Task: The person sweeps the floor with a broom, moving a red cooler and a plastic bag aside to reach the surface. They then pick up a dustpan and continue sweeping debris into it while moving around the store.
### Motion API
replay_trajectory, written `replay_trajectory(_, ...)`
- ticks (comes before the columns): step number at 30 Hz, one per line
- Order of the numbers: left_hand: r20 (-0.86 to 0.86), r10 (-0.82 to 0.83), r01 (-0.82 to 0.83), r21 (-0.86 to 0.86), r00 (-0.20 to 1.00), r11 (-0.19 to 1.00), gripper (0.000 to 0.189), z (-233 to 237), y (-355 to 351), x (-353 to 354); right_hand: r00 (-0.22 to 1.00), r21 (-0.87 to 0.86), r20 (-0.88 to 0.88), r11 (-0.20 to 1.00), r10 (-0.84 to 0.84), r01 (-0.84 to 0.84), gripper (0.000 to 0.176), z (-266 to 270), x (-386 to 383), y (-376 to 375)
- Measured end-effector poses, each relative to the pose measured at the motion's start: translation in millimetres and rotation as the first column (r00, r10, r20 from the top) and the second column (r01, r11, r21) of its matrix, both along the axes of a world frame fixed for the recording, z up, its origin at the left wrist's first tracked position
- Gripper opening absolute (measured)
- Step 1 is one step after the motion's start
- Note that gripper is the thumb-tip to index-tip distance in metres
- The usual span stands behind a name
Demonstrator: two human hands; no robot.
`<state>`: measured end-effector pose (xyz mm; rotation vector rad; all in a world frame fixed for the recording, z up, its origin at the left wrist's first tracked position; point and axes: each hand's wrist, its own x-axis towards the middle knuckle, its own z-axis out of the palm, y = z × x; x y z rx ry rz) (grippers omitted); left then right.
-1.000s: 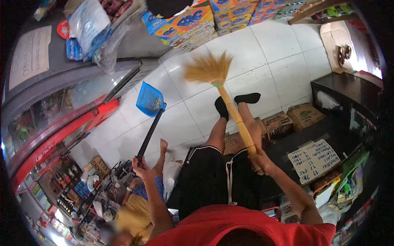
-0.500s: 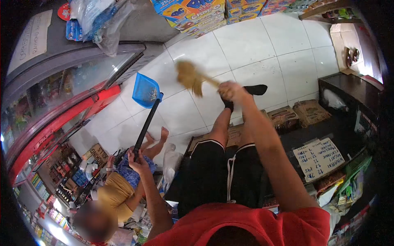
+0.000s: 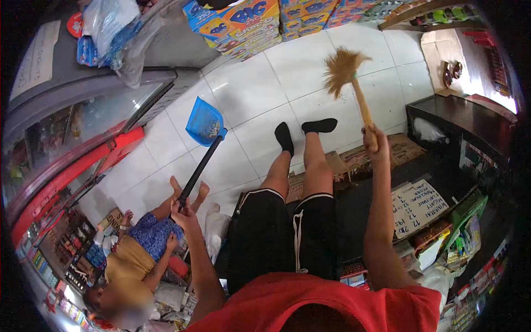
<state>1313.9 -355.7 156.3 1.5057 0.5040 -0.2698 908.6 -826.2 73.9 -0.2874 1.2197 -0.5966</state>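
In the head view, the left hand (image 3: 185, 214) has its grip closed around the black handle of a blue dustpan (image 3: 202, 120), and the right hand (image 3: 377, 147) has its grip closed around the upper end of the handle of a straw broom (image 3: 362, 105). The dustpan lies ahead and to the left, its pan over the white tiled floor (image 3: 251, 105), with a small heap of pale debris (image 3: 214, 129) inside near the handle joint. Whether the pan touches the tiles cannot be told. The broom slants away from the right hand, its bristles (image 3: 343, 70) fanned out above or on the tiles, well apart from the dustpan; contact with the floor is unclear. Between the two tools are the person's feet in black socks (image 3: 284, 137). Beyond them, stacked colourful boxes (image 3: 238, 27) stand at the far edge of the floor. On the left is a glass-fronted case with a red edge (image 3: 83, 181), and nearer, another person (image 3: 130, 255) in a yellow top and blue patterned bottoms, beside a whitish plastic bag (image 3: 217, 229). On the right, a handwritten sign (image 3: 420, 209) lies on a dark surface (image 3: 354, 213), next to a green basket (image 3: 471, 214).
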Motion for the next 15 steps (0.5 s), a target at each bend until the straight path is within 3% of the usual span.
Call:
replay_trajectory(1,-0.003,-0.009,0.009,-0.008,1.000,1.000,0.025,-2,-5,-5,0.998,-0.071,0.057,0.997,-0.014,0.018,0.023,30,7,23)
replay_trajectory(2,0.366,-0.359,0.199,0.407,0.859,0.891,0.023,-4,-12,-14,0.996,0.026,0.043,0.997,-0.079,0.077,0.023,45,7,46)
replay_trajectory(3,0.485,-0.723,0.139,0.776,0.493,0.616,0.022,-6,-20,-19,0.990,0.121,0.025,0.983,-0.141,0.137,0.024,58,7,64)
replay_trajectory(4,0.380,-0.480,0.234,0.537,0.791,0.810,0.021,-2,-21,-9,0.974,0.294,0.135,0.946,-0.182,0.136,0.024,69,8,82)
replay_trajectory(5,0.195,-0.124,0.077,0.232,0.973,0.970,0.021,2,-22,1,0.942,0.458,0.235,0.882,-0.240,0.111,0.025,77,12,96)
replay_trajectory(7,-0.023,0.085,-0.088,-0.147,0.996,0.985,0.040,-7,-5,12,0.851,0.674,0.368,0.738,-0.376,0.034,0.027,77,30,118)
replay_trajectory(8,-0.022,0.073,-0.075,-0.144,0.997,0.987,0.040,-19,4,12,0.876,0.621,0.413,0.781,-0.250,-0.071,0.027,70,43,124)
replay_trajectory(9,0.266,-0.250,0.222,0.130,0.931,0.966,0.039,-33,15,12,0.883,0.564,0.453,0.807,-0.121,-0.178,0.027,58,57,127)
replay_trajectory(10,0.353,-0.442,0.348,0.299,0.824,0.888,0.038,-33,17,13,0.924,0.543,0.383,0.810,-0.005,-0.221,0.026,42,69,128)
replay_trajectory(11,0.424,-0.598,0.406,0.461,0.680,0.789,0.038,-34,17,15,0.946,0.527,0.305,0.808,0.110,-0.264,0.025,22,78,127)
replay_trajectory(12,0.390,-0.635,0.400,0.531,0.667,0.747,0.037,-27,9,13,0.945,0.495,0.274,0.816,0.178,-0.297,0.024,-6,81,121)
replay_trajectory(13,0.217,-0.334,0.274,0.265,0.917,0.925,0.037,-3,-23,9,0.939,0.464,0.240,0.821,0.245,-0.333,0.027,-36,80,117)
replay_trajectory(14,0.014,0.087,-0.087,0.004,0.996,0.996,0.038,24,-58,4,0.935,0.260,0.120,0.898,0.334,-0.354,0.028,-64,65,116)
replay_trajectory(15,0.022,0.072,-0.073,0.015,0.997,0.997,0.038,26,-63,9,0.942,0.218,0.079,0.916,0.326,-0.336,0.028,-78,39,100)
